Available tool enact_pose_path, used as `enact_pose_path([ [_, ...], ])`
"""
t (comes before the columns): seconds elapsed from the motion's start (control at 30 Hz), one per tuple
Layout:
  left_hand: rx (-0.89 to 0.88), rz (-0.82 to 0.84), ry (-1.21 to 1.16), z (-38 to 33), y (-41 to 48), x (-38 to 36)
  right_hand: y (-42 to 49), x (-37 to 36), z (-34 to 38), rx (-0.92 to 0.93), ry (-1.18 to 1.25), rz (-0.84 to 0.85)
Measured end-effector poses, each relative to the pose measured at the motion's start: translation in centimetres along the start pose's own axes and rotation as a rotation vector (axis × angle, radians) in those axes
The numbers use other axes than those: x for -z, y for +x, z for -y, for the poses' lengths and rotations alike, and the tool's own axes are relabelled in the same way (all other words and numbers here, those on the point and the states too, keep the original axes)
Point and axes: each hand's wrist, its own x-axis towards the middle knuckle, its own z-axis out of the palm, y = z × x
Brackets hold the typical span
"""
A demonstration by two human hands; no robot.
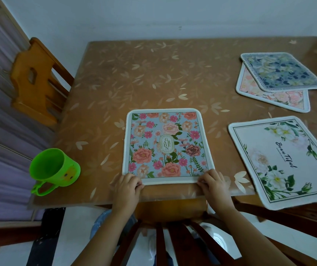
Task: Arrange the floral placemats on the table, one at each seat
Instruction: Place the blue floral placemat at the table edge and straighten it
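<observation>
At the near edge of a leaf-patterned table (173,77), a person's left hand (128,186) and right hand (214,182) pinch the two near corners of a pink-and-blue floral placemat (167,144), which lies flat with its long axis running away from the body and sits squarely above a dark chair (173,240). Its centre label reads "GARDEN". To the right, nearer the right hand, a white placemat (282,162) marked "Beau Tiful" overhangs the table's edge. Beyond it, a blue placemat (282,72) overlaps a peach placemat (274,96). A green cup (55,167) stands left.
</observation>
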Motion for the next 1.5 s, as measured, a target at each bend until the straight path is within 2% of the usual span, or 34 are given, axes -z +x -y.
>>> enact_pose_path([
  [0.77,-0.017,-0.016,-0.034,0.6,-0.1,-0.6,0.1,-0.7,-0.5,-0.036,0.015,-0.023],
  [1.0,-0.033,-0.024,-0.066,1.1,-0.1,-0.4,0.5,-0.5,-0.3,-0.042,-0.069,-0.03],
  [1.1,-0.062,0.108,-0.048,1.6,0.9,-0.9,1.3,-1.0,-0.2,-0.023,-0.187,0.099],
  [1.17,-0.124,0.26,0.095,2.0,1.8,-1.6,2.1,-1.6,-0.2,-0.007,-0.269,0.221],
  [1.23,-0.151,0.332,0.231,2.1,2.8,-2.3,3.2,-2.3,0.0,0.03,-0.336,0.315],
  [1.37,-0.15,0.361,0.334,1.6,5.1,-3.3,5.9,-3.1,0.3,0.115,-0.409,0.396],
  [1.5,-0.131,0.345,0.367,1.3,7.9,-4.1,8.9,-3.6,0.3,0.211,-0.397,0.383],
])
